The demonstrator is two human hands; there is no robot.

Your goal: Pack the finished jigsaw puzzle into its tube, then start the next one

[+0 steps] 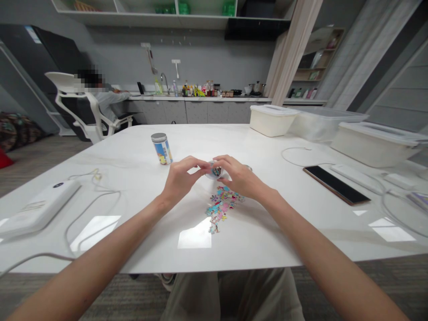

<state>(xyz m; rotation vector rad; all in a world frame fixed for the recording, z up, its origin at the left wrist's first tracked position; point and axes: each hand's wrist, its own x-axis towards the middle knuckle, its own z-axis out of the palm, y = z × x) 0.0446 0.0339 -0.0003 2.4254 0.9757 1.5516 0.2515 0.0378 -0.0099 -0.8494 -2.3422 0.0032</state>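
Both hands meet over the middle of the white table (133, 156). My right hand (239, 178) wraps around a small clear jar (214, 170) tipped on its side, with coloured puzzle pieces inside. My left hand (180, 178) pinches at the jar's open mouth with thumb and fingertips. Just below the hands lies a small heap of colourful puzzle pieces (222, 206) on the table. A second jar (162, 149) with a grey lid and a picture label stands upright behind my left hand.
A black phone (336, 184) lies to the right, a white power bank (38, 207) with cables to the left. White lidded bins (272, 119) stand at the far right. A person sits in a white chair (85, 107) at the back left by the counter.
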